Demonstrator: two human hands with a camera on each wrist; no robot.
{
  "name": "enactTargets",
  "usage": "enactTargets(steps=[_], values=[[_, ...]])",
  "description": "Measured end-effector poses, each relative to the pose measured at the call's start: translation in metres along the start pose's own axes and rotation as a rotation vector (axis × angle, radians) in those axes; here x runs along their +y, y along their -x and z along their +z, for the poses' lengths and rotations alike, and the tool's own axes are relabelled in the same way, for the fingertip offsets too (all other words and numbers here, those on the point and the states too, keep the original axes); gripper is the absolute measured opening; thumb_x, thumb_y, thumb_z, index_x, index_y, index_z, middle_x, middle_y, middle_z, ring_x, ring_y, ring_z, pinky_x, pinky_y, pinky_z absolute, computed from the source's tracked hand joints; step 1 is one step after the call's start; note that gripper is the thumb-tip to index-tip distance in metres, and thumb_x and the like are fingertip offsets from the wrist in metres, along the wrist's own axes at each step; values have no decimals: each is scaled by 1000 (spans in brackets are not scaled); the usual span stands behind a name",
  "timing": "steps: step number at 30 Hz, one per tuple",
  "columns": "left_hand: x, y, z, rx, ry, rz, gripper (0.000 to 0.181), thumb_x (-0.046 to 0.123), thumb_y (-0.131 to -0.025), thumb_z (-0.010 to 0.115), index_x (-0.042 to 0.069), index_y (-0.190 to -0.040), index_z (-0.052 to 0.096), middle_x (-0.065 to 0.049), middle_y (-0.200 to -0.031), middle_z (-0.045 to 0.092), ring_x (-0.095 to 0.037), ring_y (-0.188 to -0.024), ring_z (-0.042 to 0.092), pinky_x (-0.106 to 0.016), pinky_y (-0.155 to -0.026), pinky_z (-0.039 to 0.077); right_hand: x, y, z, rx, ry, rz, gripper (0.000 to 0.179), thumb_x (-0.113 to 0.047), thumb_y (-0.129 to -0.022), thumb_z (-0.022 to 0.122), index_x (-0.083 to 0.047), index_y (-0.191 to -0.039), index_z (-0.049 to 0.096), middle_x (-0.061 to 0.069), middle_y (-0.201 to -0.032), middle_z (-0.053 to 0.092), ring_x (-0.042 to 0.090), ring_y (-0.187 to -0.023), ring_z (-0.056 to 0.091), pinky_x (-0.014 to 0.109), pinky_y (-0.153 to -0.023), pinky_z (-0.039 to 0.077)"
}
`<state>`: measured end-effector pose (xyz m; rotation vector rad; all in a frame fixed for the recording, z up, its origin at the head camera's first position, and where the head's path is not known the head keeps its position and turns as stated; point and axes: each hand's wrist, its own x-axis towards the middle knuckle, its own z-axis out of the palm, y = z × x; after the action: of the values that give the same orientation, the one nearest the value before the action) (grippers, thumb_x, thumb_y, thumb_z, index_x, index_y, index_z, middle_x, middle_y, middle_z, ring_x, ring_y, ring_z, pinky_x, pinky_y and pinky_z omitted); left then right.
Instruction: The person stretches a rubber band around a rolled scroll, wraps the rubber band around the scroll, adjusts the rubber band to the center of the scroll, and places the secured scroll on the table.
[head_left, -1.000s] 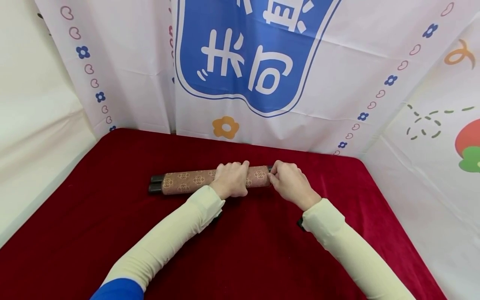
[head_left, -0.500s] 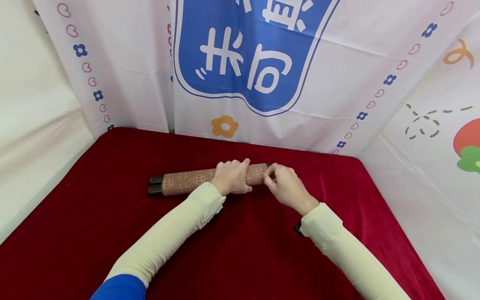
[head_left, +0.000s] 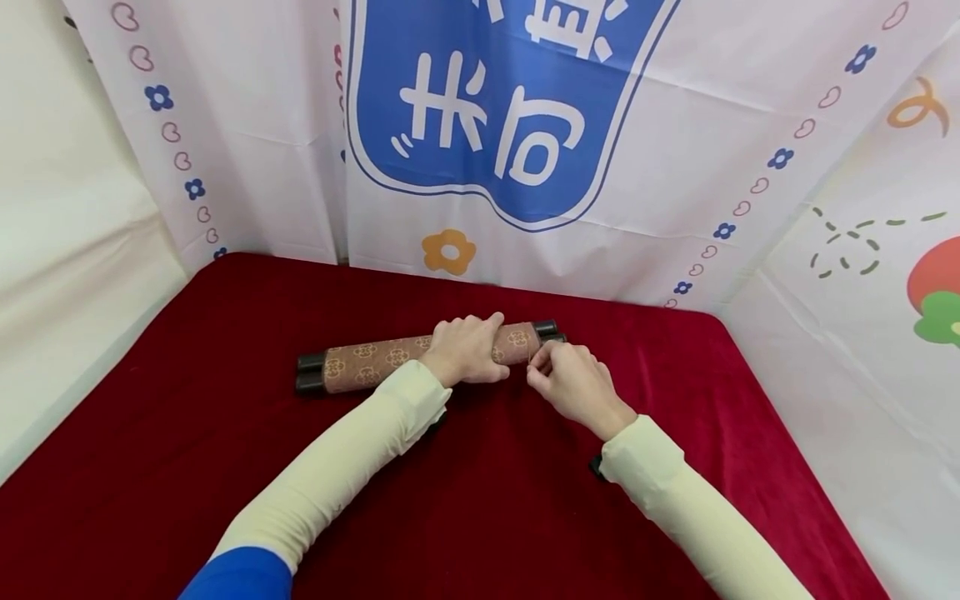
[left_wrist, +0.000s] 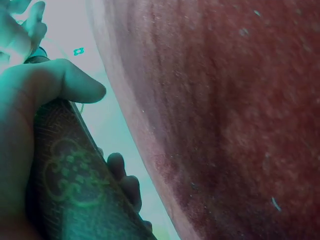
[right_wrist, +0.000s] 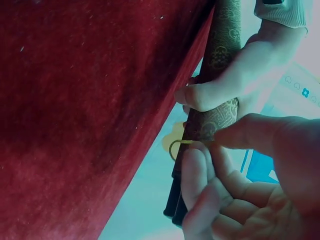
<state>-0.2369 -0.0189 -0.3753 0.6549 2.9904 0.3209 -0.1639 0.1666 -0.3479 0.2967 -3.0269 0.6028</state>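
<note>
A rolled scroll in brown brocade with gold flower motifs lies across the red cloth, black roller knobs sticking out at both ends. My left hand grips it right of its middle; in the left wrist view the thumb lies over the brocade and fingertips show on the far side. Close to the scroll's right end, my right hand pinches a thin yellow cord between thumb and fingers. The right wrist view shows a small loop of this cord standing out beside the roll.
A red velvet cloth covers the table. White printed curtains stand around its back and sides, the rear one bearing a large blue sign. Dark straps show under both cuffs.
My right hand has drawn toward me off the scroll's right end, uncovering the black knobs there. That end has shifted slightly away from me. My left hand keeps its grip.
</note>
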Motion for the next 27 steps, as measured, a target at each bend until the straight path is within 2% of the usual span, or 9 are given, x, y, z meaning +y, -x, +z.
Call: enactTargets(steps=[6, 9, 11, 14, 17, 20, 22, 27], values=[[5, -4, 0, 25, 22, -7, 52, 38, -80, 81, 12, -119, 57, -8, -99, 68, -29, -86, 69, -47, -71, 58, -4, 1, 0, 57, -66, -26, 7, -20, -93, 67, -16, -94, 73, -3, -83, 73, 10, -68, 64, 29, -55, 50], [8, -5, 0, 22, 27, -11, 44, 30, -79, 78, 11, -112, 57, -8, -95, 66, -27, -81, 66, -45, -67, 57, -6, 2, 0, 82, -108, -42, 5, -18, -92, 67, -16, -93, 71, -1, -84, 71, 10, -65, 59, 29, -53, 48], [10, -5, 0, 19, 20, -10, 46, 29, -79, 77, 10, -116, 58, -8, -99, 68, -28, -83, 68, -46, -69, 58, -5, 2, 0, 82, -164, -67, 4, -16, -92, 68, -14, -95, 70, 2, -87, 72, 11, -58, 51, 27, -52, 45], [12, -6, 0, 4, -5, -5, 58, 32, -80, 77, 12, -131, 57, -8, -111, 69, -29, -91, 70, -48, -77, 59, -3, 1, 0, 58, -260, -99, 5, -13, -94, 68, -10, -99, 69, 5, -95, 73, 11, -51, 38, 25, -50, 39], [13, -8, 0, -12, -14, 4, 73, 35, -82, 78, 16, -147, 50, -8, -122, 69, -30, -99, 70, -50, -83, 59, 0, 1, 0, 28, -327, -115, 6, -13, -98, 67, -10, -102, 69, 5, -103, 75, 11, -60, 46, 25, -61, 44], [14, -10, 0, -22, -2, 5, 82, 36, -83, 79, 20, -156, 44, -9, -127, 69, -30, -104, 70, -51, -84, 59, 3, 1, 1, 10, -370, -123, 5, -13, -99, 65, -12, -102, 69, 3, -104, 76, 15, -79, 59, 30, -73, 49], [15, -11, -1, -25, 8, 9, 83, 36, -83, 80, 22, -157, 44, -9, -129, 69, -30, -107, 70, -52, -84, 59, 4, 0, 2, -1, -409, -130, 5, -13, -100, 65, -13, -101, 69, 2, -104, 75, 17, -89, 64, 32, -78, 51], [17, -13, 0, -31, 6, 36, 81, 41, -82, 82, 23, -154, 48, -8, -131, 68, -30, -109, 70, -54, -87, 59, 4, 1, 2, -59, -504, -114, 6, -15, -102, 62, -12, -101, 67, 4, -100, 73, 21, -89, 67, 30, -78, 54]])
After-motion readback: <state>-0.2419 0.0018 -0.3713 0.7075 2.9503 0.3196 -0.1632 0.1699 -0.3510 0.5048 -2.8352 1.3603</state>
